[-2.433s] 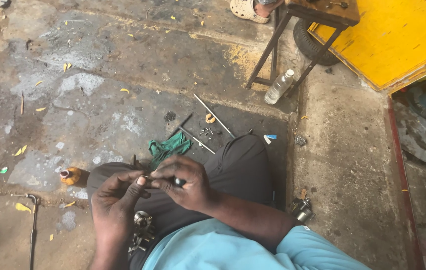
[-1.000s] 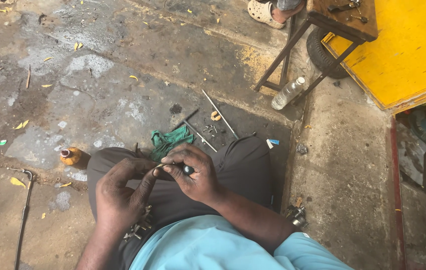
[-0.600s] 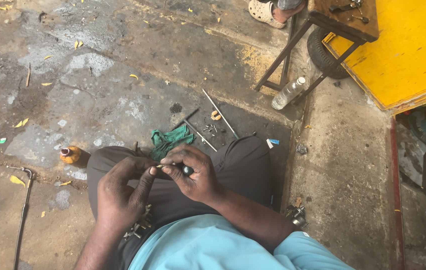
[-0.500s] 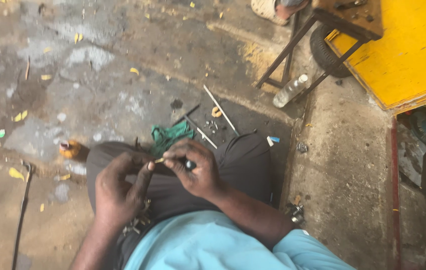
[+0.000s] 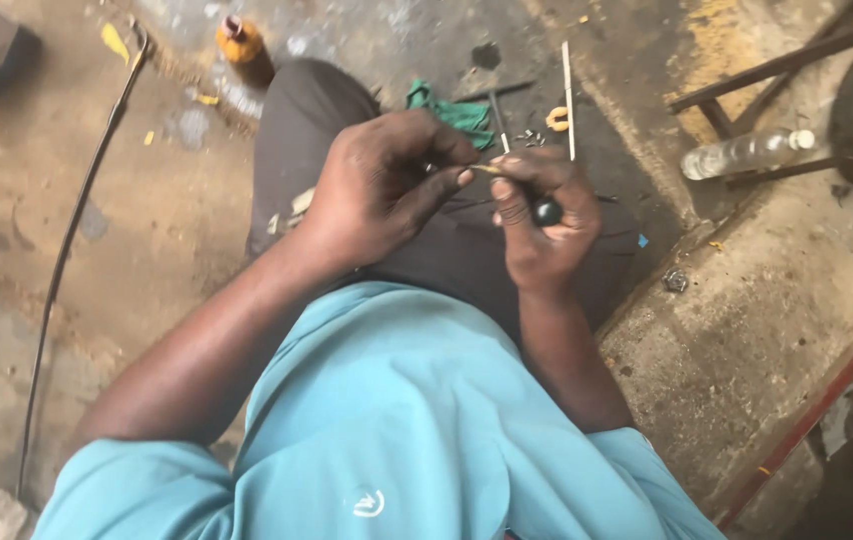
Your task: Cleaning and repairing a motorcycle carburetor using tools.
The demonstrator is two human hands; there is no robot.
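Screwdriver (image 5: 544,208), slim with a rounded black handle end, sits in the right hand (image 5: 544,222), whose fingers curl tightly around it above the dark trouser lap (image 5: 447,250). The left hand (image 5: 387,185) closes on something small and hidden, its thumb tip meeting the tool's thin yellowish tip. Beyond the knees, on the rough stained concrete floor (image 5: 747,330), lie a crumpled green cloth (image 5: 447,108), thin metal rods (image 5: 569,95) and a clear plastic bottle (image 5: 742,153).
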